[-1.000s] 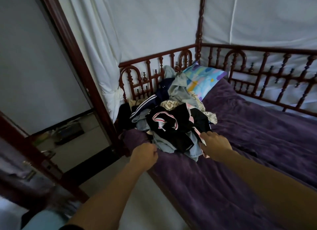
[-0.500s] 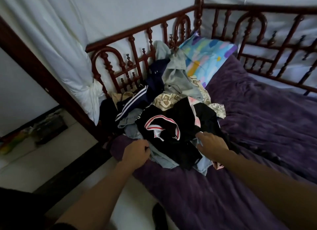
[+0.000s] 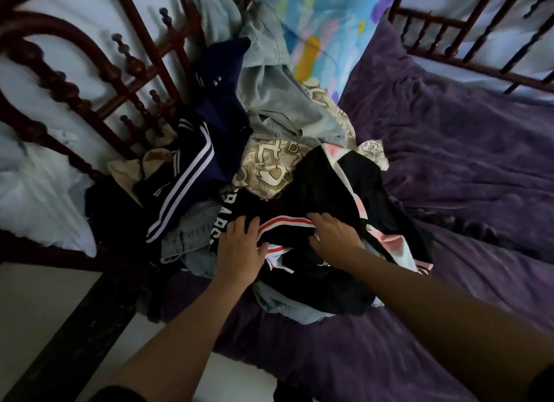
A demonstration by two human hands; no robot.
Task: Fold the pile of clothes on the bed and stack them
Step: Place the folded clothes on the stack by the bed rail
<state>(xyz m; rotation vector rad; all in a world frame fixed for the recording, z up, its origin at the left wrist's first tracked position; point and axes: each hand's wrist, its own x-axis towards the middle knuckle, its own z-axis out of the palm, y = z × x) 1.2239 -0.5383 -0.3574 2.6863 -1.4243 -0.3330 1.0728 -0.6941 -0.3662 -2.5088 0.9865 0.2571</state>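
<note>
A loose pile of clothes point(image 3: 269, 150) lies on the purple bedspread point(image 3: 449, 168) by the footboard. On top is a black shirt point(image 3: 323, 189) with a red and white striped collar and pink trim. My left hand point(image 3: 239, 249) lies on its left side with fingers spread, just left of the collar stripe. My right hand point(image 3: 334, 237) rests on the same shirt to the right of the stripe, fingers stretched forward. Under and around the shirt are a navy garment with white stripes point(image 3: 192, 174), pale denim pieces point(image 3: 275, 102) and a beige patterned cloth point(image 3: 263, 165).
A dark carved wooden bed rail point(image 3: 90, 81) stands close behind the pile on the left and runs along the far side. A colourful pillow point(image 3: 326, 27) leans in the corner. White curtain hangs behind the rail. Pale floor point(image 3: 39, 305) lies lower left.
My view has moved in close over the pile. Both hands came up from the pile's near edge onto the black shirt, beside its striped collar.
</note>
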